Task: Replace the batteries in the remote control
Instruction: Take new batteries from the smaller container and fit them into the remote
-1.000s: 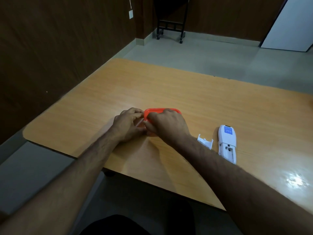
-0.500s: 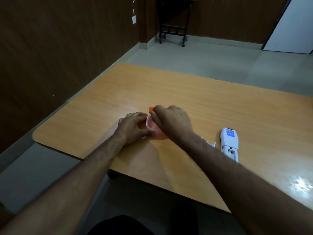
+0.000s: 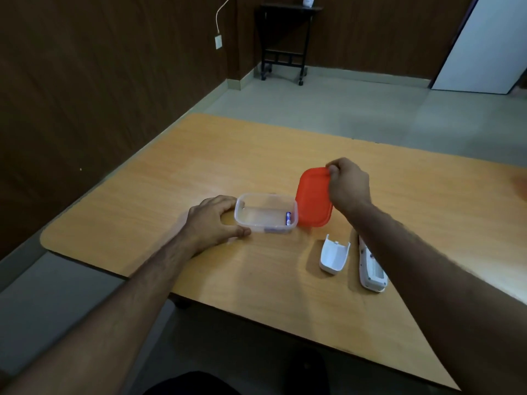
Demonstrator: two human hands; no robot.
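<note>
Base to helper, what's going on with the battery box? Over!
Left hand steadies clear box. Right hand holds orange lid, off. One battery visible inside. Nothing blocking.

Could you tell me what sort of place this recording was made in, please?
Probably a plain office or meeting room, not a home: a bare wooden table, dark wood-panelled walls, a grey tiled floor and a small black wheeled stand against the far wall.
</note>
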